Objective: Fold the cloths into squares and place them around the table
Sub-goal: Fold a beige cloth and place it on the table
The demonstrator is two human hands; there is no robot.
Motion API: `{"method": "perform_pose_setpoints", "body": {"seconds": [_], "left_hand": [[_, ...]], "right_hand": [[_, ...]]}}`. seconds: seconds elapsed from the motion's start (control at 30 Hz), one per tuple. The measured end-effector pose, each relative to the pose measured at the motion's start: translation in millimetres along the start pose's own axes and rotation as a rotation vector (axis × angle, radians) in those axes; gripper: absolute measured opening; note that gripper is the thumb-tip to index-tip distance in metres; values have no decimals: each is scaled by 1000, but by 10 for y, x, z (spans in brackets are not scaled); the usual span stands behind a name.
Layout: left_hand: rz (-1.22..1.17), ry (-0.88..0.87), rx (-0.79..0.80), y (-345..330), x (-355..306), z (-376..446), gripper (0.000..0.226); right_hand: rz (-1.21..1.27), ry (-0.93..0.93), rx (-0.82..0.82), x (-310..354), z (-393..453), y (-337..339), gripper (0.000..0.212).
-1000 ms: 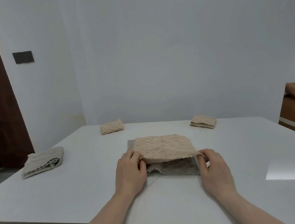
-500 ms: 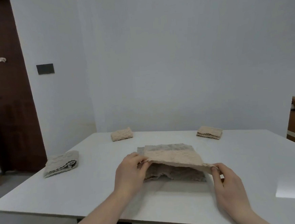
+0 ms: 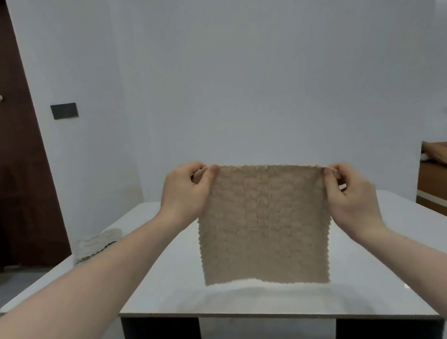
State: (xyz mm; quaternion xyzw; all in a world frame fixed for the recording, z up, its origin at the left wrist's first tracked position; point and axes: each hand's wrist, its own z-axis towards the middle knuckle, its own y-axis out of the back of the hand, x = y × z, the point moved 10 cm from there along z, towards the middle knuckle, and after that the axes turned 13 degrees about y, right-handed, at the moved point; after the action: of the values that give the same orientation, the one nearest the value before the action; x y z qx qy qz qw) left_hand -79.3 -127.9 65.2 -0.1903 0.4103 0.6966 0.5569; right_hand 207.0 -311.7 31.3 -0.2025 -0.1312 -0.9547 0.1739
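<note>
A beige textured cloth [image 3: 264, 225] hangs unfolded in the air above the white table [image 3: 172, 280]. My left hand [image 3: 187, 193] pinches its top left corner and my right hand [image 3: 353, 196] pinches its top right corner, both raised to about the same height. The cloth's lower edge ends just above the tabletop. A folded pale grey cloth [image 3: 97, 243] lies at the table's left edge, partly hidden by my left forearm. The hanging cloth and my hands hide the far side of the table.
A dark brown door [image 3: 7, 159] stands at the left. A brown cardboard box [image 3: 445, 178] sits beyond the table's right side. The table's dark legs [image 3: 160, 337] show below its near edge.
Both hands lifted the beige cloth off the table from its near edge and now hold it up, hanging open. The view pulled back and tilted upward.
</note>
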Motion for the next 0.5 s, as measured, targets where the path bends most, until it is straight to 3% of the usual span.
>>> {"method": "perform_pose_setpoints", "body": {"seconds": [0.2, 0.37, 0.5], "left_hand": [[44, 140, 38, -90, 153, 11, 42], [231, 266, 164, -318, 605, -50, 51], [277, 379, 299, -549, 925, -160, 42]], "right_hand": [[-4, -54, 7, -120, -61, 41, 19], [-59, -115, 160, -413, -319, -99, 22], [-90, -155, 240, -583, -418, -209, 28]]}}
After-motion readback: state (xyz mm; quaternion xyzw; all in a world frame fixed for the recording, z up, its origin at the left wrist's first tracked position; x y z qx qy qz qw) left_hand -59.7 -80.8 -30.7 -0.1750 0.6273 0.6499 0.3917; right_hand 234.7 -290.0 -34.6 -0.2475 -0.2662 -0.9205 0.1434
